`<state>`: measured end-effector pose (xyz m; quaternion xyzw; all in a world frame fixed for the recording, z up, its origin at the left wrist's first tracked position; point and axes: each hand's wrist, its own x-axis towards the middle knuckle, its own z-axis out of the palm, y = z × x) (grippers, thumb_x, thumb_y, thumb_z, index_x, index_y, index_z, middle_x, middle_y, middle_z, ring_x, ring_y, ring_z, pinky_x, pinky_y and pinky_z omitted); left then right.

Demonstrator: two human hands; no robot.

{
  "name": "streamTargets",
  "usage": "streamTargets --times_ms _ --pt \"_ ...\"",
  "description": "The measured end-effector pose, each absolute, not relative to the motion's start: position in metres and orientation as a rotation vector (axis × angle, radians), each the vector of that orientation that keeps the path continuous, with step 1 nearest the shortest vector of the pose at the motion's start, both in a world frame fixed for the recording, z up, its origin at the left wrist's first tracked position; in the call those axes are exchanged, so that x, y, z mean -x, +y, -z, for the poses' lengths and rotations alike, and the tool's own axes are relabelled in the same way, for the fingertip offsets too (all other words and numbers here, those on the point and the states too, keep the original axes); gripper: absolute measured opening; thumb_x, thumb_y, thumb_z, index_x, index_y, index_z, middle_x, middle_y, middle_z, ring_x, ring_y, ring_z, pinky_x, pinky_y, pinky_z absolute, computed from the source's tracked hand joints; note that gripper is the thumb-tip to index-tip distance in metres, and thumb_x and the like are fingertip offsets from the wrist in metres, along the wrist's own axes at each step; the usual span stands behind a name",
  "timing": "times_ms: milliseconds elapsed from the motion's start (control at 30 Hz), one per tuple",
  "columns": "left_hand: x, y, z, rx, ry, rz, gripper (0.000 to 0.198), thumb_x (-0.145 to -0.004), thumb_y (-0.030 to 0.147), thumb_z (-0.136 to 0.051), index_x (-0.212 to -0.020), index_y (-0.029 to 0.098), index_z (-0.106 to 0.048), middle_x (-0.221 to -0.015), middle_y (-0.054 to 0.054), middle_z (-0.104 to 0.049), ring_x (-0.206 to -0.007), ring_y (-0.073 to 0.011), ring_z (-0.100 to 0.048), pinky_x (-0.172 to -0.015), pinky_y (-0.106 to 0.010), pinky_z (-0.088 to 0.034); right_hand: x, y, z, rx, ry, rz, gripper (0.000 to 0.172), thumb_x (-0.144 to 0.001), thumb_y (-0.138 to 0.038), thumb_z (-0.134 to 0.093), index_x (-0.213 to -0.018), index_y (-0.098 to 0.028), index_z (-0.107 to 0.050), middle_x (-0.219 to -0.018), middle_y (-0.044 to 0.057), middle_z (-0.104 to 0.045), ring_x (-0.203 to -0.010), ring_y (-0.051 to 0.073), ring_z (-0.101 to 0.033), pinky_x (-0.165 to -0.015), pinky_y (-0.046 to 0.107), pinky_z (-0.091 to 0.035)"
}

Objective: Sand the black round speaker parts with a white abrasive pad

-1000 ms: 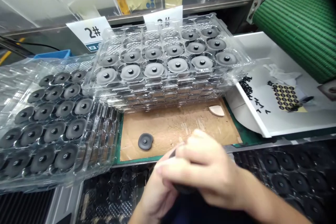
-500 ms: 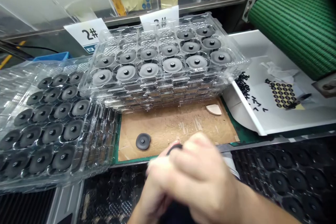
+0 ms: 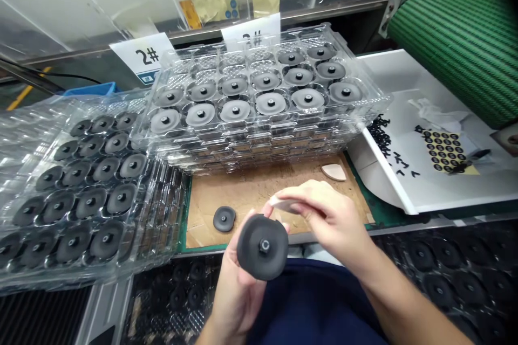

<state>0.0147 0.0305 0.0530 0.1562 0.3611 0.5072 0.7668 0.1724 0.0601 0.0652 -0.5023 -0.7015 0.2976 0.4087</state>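
Note:
My left hand (image 3: 238, 285) holds a black round disc (image 3: 254, 259) with a small raised hub in its middle, hub side facing me. Between the thumb and fingers of my right hand (image 3: 327, 213) is a pale flat piece (image 3: 283, 204), its tip at the disc's upper edge; whether the two touch I cannot tell. A second black disc (image 3: 224, 219) lies on the cardboard sheet (image 3: 202, 188) beyond my left hand. Toward the sheet's right corner rests a similar pale flat piece (image 3: 334, 172) with one curved edge.
Stacked clear trays (image 3: 259, 135) of black discs stand behind the cardboard; another tray stack (image 3: 137, 226) is at the left. At the right, a white bin (image 3: 445, 202) holds small black parts and a sheet of round stickers (image 3: 443, 151). A green conveyor belt (image 3: 461, 38) slopes above it.
My hands were clasped close together around the disc, mostly hiding it. Now they are apart: the disc shows face-up in my left hand, the pale piece in my right.

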Motion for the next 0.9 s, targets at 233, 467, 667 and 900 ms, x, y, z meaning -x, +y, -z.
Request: streamTargets --times_ms 233,467,667,900 --pt "0.000 0.036 -0.045 -0.218 0.728 -1.147 0.051 -0.061 0.042 -0.076 -0.110 0.029 -0.065 -0.115 -0.002 -0.069 -0.105 -0.0225 -0.063 -0.092 -0.027 -0.049 -0.170 0.024 0.045 1.554 -1.817 -0.978 0.022 -0.089 -0.030 -0.050 -0.092 -0.025 -0.071 -0.078 0.001 -0.072 -0.072 0.018 -0.065 -0.063 0.028 -0.047" --pt "-0.006 0.033 -0.046 -0.275 0.697 -1.131 0.057 -0.062 0.039 -0.077 -0.116 0.027 -0.061 -0.120 -0.004 -0.065 -0.109 -0.0233 -0.060 -0.094 -0.028 -0.048 -0.164 0.045 -0.055 1.494 -1.588 -0.734 0.023 -0.092 -0.029 -0.047 -0.109 -0.023 -0.061 -0.101 0.004 -0.067 -0.090 0.017 -0.062 -0.072 0.028 -0.048" --pt "-0.002 0.033 -0.040 -0.246 0.795 -1.075 0.066 -0.069 0.031 -0.074 -0.129 0.030 -0.048 -0.123 -0.005 -0.062 -0.111 -0.0254 -0.058 -0.097 -0.035 -0.046 -0.137 0.042 -0.106 1.050 -2.033 -0.685 0.025 -0.091 -0.012 -0.041 -0.105 -0.012 -0.061 -0.088 0.006 -0.069 -0.074 0.017 -0.059 -0.066 0.031 -0.043" --pt "-0.005 0.035 -0.046 -0.242 0.760 -0.988 0.056 -0.068 0.033 -0.075 -0.121 0.027 -0.057 -0.117 -0.005 -0.065 -0.118 -0.0244 -0.053 -0.103 -0.034 -0.039 -0.132 0.049 -0.099 1.085 -1.994 -0.542 0.025 -0.091 -0.013 -0.039 -0.105 -0.009 -0.060 -0.081 0.007 -0.066 -0.070 0.018 -0.055 -0.064 0.032 -0.037"
